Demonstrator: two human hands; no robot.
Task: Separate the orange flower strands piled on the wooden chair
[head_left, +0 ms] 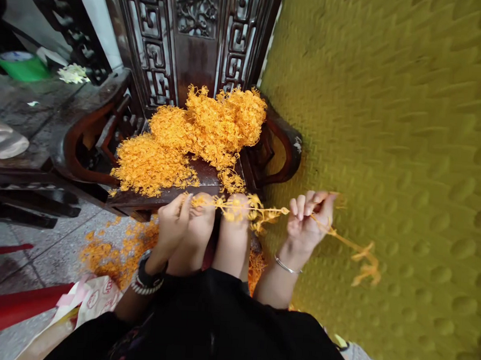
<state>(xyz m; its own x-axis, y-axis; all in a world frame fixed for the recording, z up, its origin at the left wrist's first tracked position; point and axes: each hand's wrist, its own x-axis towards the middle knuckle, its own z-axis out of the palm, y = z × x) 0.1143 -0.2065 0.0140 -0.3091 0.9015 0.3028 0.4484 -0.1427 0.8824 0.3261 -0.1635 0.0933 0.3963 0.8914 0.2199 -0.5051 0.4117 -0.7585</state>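
Note:
An orange garland-like strand with curly tufts stretches between my hands above my knees. My left hand pinches its left end, fingers closed. My right hand is closed around the strand farther right, and a loose tail with a blurred tuft hangs out beyond it. Between the hands the strand looks taut, with tufts bunched near the middle. Just ahead, a large heap of the same orange curly material lies on the seat of a dark carved wooden chair.
More orange pieces are scattered on the tiled floor at left. A dark wooden table holds a green roll of tape and a pale flower. An olive textured surface rises at right. Something red stands lower left.

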